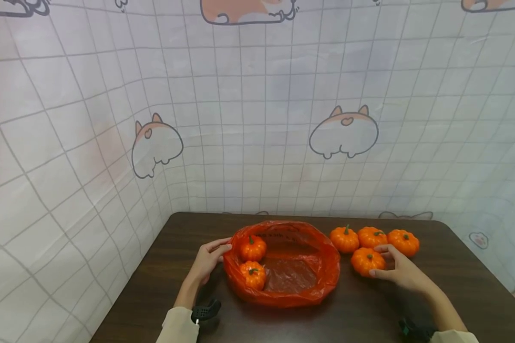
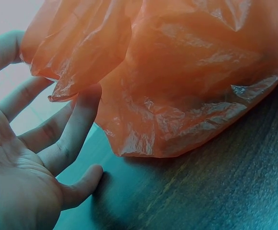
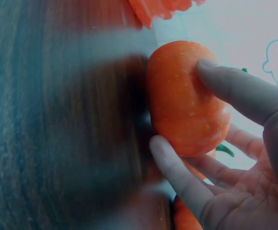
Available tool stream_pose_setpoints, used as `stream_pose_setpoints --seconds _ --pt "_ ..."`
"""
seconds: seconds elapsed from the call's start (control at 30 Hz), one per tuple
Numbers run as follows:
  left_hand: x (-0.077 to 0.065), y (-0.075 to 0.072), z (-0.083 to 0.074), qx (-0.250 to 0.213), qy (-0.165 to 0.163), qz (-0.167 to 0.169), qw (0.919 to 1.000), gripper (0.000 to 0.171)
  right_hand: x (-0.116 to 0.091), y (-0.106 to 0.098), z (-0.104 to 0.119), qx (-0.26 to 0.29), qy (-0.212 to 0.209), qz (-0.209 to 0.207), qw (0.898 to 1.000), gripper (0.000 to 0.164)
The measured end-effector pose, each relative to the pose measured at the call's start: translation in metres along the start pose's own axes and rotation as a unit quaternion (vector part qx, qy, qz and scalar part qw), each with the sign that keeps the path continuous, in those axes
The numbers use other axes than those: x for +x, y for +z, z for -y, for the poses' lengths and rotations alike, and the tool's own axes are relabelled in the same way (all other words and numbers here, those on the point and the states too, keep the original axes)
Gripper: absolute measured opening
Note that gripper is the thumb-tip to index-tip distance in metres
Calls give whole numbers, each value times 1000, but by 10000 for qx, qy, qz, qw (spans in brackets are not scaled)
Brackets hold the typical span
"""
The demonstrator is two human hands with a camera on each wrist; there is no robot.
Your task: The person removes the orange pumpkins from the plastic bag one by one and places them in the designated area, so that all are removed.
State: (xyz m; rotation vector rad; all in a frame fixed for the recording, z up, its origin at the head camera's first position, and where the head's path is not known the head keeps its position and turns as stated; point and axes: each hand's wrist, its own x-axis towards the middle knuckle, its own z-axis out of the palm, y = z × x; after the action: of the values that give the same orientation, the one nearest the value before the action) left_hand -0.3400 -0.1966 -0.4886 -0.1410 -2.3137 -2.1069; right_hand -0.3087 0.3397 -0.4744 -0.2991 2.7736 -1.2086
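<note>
A red plastic bag (image 1: 283, 299) stands with its mouth wide and rim rolled outward on the table. Two small orange pumpkins, a rear one (image 1: 253, 248) and a front one (image 1: 253, 275), sit inside at its left. My left hand (image 1: 209, 259) holds the bag's left rim; in the left wrist view, the orange-looking film (image 2: 88, 43) hangs between its fingers. To the bag's right, my right hand (image 1: 396, 271) grips another small pumpkin (image 1: 366, 262) with thumb and fingers around its side. The right wrist view shows the thumb pressed on that pumpkin (image 3: 182, 105).
Behind the gripped pumpkin stand three more in a row: a left one (image 1: 344, 239), a middle one (image 1: 371, 237) and a right one (image 1: 403, 243). The dark wooden table (image 1: 154, 271) ends at a grid-patterned cloth backdrop (image 1: 257, 166) with cartoon animals.
</note>
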Motion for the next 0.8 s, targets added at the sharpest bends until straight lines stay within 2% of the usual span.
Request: stream_pose_setpoints --seconds 0.13,0.4,0.8 --pt "0 1 0 -14 -10 1 10000 40 -1 2 -4 24 -27 -21 10000 72" --pt "1 1 1 -62 -74 -65 9999 37 0 4 -6 710 53 94 9974 75" --pt "0 1 2 -80 -21 -30 10000 41 1 6 -7 -77 -95 -181 9998 74"
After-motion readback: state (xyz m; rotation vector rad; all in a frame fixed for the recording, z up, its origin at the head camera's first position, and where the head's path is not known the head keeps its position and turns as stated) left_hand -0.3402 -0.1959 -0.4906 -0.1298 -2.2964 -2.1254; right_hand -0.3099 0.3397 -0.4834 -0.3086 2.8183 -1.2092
